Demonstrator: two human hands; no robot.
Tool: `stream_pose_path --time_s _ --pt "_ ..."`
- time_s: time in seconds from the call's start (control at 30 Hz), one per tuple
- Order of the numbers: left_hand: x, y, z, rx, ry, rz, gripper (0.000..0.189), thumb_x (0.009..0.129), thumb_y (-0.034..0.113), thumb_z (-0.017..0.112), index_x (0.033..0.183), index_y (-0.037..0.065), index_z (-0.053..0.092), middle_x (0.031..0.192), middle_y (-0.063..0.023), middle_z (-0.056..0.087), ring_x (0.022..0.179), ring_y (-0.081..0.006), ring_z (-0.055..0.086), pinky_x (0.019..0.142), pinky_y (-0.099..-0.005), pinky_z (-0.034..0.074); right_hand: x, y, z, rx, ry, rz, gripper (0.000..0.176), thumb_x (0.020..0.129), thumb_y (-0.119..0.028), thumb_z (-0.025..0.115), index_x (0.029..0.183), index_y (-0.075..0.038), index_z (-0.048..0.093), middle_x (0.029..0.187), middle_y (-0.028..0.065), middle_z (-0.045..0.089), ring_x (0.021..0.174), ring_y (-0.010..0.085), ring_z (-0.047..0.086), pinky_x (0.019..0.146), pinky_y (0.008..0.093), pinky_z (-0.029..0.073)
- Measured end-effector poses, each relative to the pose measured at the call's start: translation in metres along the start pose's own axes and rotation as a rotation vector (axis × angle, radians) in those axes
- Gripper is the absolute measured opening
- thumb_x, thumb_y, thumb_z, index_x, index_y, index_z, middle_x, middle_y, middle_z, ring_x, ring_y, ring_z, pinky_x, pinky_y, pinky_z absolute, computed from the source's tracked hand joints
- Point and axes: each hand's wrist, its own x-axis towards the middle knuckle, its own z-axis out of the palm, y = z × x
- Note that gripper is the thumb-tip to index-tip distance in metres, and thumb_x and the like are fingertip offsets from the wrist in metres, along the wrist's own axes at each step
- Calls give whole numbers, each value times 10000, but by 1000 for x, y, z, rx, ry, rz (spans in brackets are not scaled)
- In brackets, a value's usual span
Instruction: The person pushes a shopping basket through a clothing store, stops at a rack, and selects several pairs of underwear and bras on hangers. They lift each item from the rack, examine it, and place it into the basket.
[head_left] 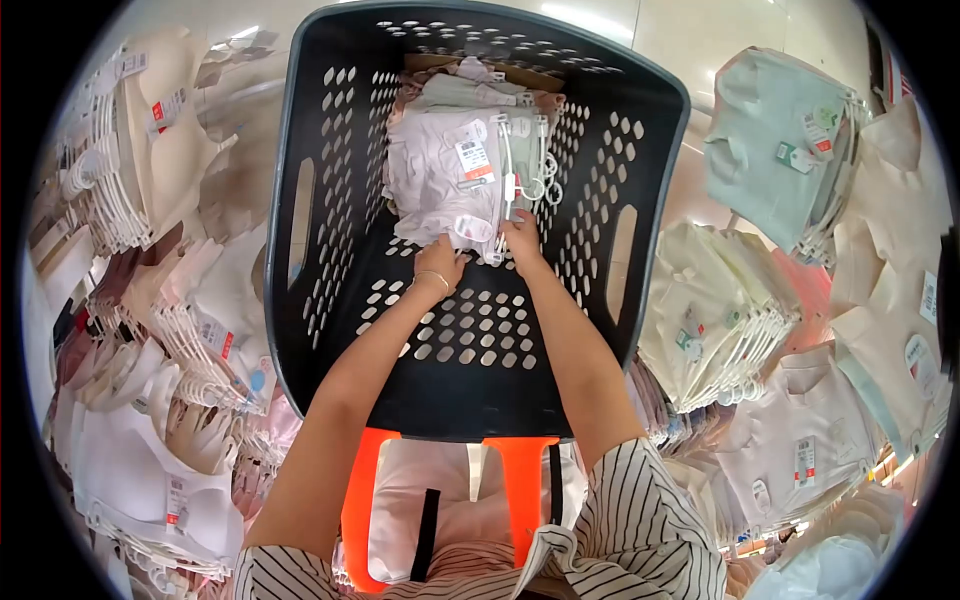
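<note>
A black plastic basket (400,400) with perforated walls stands tilted in front of me. At its far end lies a stack of folded garments on hangers, a pale pink garment (425,165) with paper tags uppermost. My left hand (440,265), a thin bracelet at the wrist, pinches the near edge of this pink garment. Beside it my right hand (521,240) is closed at the near end of a white plastic hanger (506,165) along the stack's right side. More hanger hooks (548,180) stick out there. Both hands' fingertips are partly hidden by the garment and hanger.
Orange legs (515,490) of a stool or stand show under the basket's near edge. Racks of tagged garments flank me: beige tops (165,110) and white bras (150,470) at left, mint tops (770,140) and cream ones (710,300) at right. Pale floor tiles (690,30) lie beyond.
</note>
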Motion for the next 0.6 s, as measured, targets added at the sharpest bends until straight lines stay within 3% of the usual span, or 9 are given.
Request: stream_pose_path --time_s 0.03,0.07,0.13,0.17,0.27,0.3,0.4,0.53,0.6 --pt "0 -3 1 -66 5 -5 385 826 308 530 1025 0 415 836 -244 591 812 -391 571 726 -428 447 5 9 6 139 -6 -32 407 780 -120 570 1123 26 408 904 125 570 752 204 570 670 324 455" --pt "-1 -5 2 -113 -7 -40 388 827 313 530 1023 0 413 833 -246 592 799 -391 574 718 -430 448 10 17 11 -70 124 -274 293 798 -108 547 1055 2 461 852 128 569 653 264 566 606 366 459" --pt "-9 -1 -4 -211 -25 -108 394 830 325 528 1019 -1 410 825 -249 594 774 -390 580 701 -434 448 -10 -15 21 -397 483 -447 238 788 -50 517 1023 -18 491 863 152 545 745 343 546 700 403 441" --pt "-12 1 -8 -191 -14 -98 406 830 342 530 1019 6 405 816 -250 596 762 -391 584 676 -433 452 -31 -41 24 -596 561 -469 335 747 6 500 1075 30 433 999 225 483 943 402 464 848 425 370" --pt "-14 3 -9 -179 -10 -119 412 826 337 541 1029 9 398 805 -251 596 763 -397 582 671 -432 456 -27 -43 22 -597 632 -513 475 704 27 499 1143 96 334 1126 285 378 1088 398 351 950 422 278" --pt "-15 4 -7 -193 10 -111 412 824 332 547 1028 7 397 807 -253 595 766 -398 582 672 -432 456 -7 -25 19 -536 589 -461 566 691 7 520 1176 136 257 1159 320 327 1118 404 325 972 426 261" --pt "-17 7 -4 -216 48 -108 409 818 314 561 1021 0 396 813 -258 594 774 -402 580 677 -433 457 36 14 18 -379 510 -415 580 681 8 530 1187 121 270 1168 326 328 1141 412 322 972 449 264" --pt "-23 11 -5 -201 30 -131 385 815 296 567 999 -5 412 831 -261 593 798 -410 575 701 -439 455 -7 -51 13 -547 343 94 503 731 -119 523 1139 118 349 1192 267 382 1122 423 371 966 451 287" --pt "-25 8 -3 -200 34 -113 378 816 295 566 995 -4 419 837 -264 591 820 -417 567 716 -444 450 -50 -80 26 -542 406 -74 424 761 -134 490 1097 108 397 1137 261 434 1071 413 418 933 438 323"
